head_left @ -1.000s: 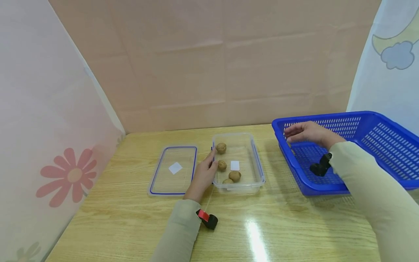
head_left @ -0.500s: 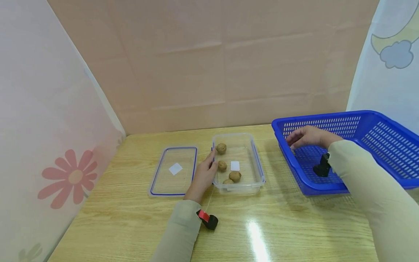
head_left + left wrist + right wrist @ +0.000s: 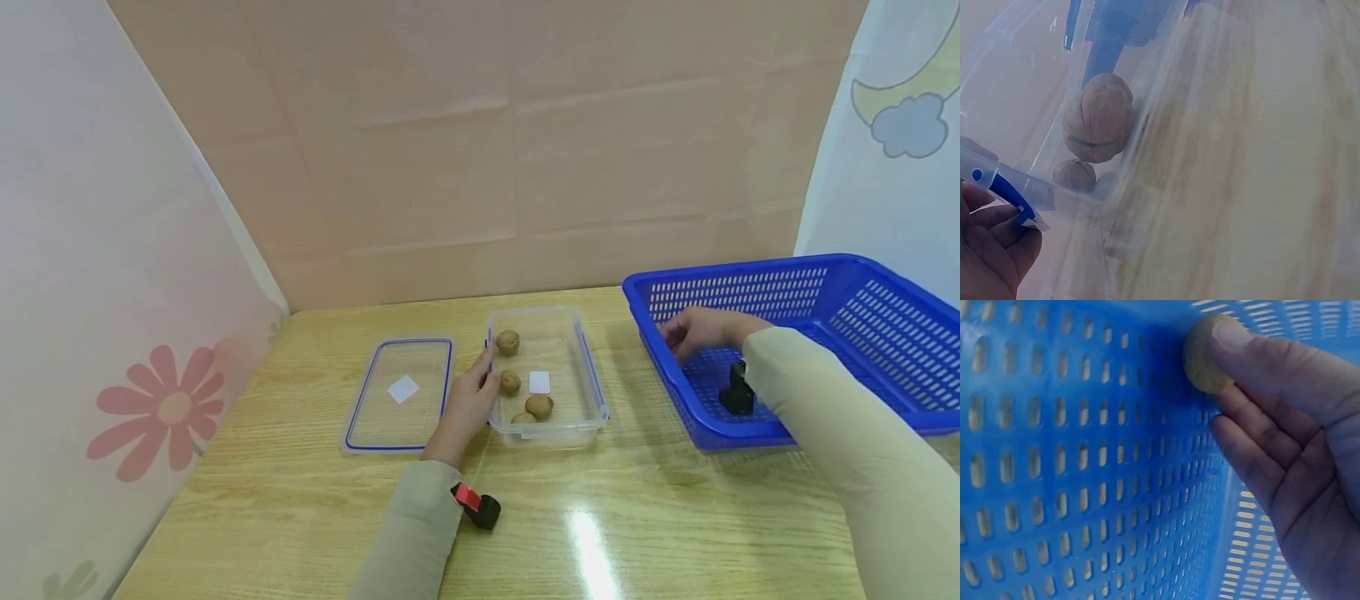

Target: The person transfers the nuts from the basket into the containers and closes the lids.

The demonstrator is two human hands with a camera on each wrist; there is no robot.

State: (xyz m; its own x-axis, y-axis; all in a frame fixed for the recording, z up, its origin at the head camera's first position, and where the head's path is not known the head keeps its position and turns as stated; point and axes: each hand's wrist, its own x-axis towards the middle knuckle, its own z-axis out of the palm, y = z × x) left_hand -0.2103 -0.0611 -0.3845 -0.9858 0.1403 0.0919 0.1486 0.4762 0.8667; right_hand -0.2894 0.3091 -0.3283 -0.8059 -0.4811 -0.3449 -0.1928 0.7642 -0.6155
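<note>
My left hand (image 3: 469,404) holds the left side of a clear plastic food container (image 3: 573,358); in the left wrist view its fingers are at a side latch (image 3: 1013,195) with a blue seal. Several walnuts (image 3: 507,342) lie inside along the container's left part, around a white square label (image 3: 539,382). My right hand (image 3: 701,329) is down inside the blue plastic basket (image 3: 686,396), close to its left wall. In the right wrist view, the thumb and fingers pinch a walnut (image 3: 1205,356) beside the slotted wall. The head view hides this walnut behind the hand.
Left of the container a clear lid (image 3: 375,417) with a blue seal lies flat on the wooden table (image 3: 285,500). The basket stands at the right, its high rim around my right hand. A draped cloth (image 3: 420,167) rises behind the table.
My right hand has come down from near the basket's rim to lower inside it, its fingers closing on the walnut by the left wall. The left hand and container have stayed in place.
</note>
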